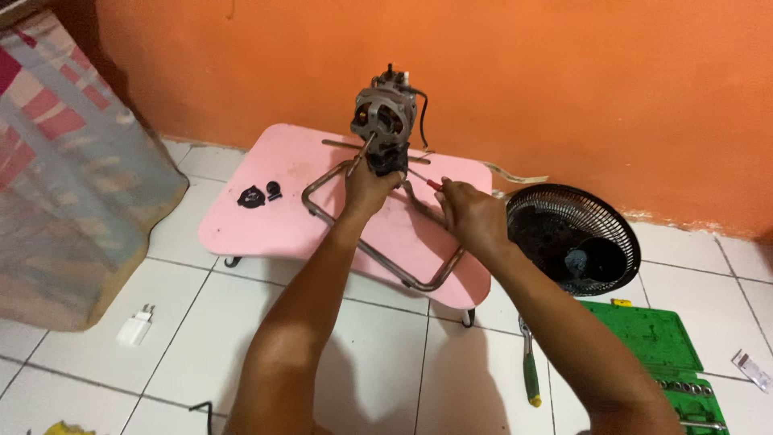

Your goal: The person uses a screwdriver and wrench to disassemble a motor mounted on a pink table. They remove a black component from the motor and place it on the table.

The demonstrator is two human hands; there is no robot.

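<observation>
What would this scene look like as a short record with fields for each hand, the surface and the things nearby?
left hand: grips base of fan motor
right hand: holds red-handled screwdriver at the motor
surface: pink table with bent metal frame
on table: black parts
floor: fan grille, green socket case, ratchet, white charger

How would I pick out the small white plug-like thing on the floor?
Start at the pink table by the orange wall. Go down past its left corner to the white floor tiles beside the patterned cloth. The white charger lies there alone, the only small white block with prongs.
</observation>
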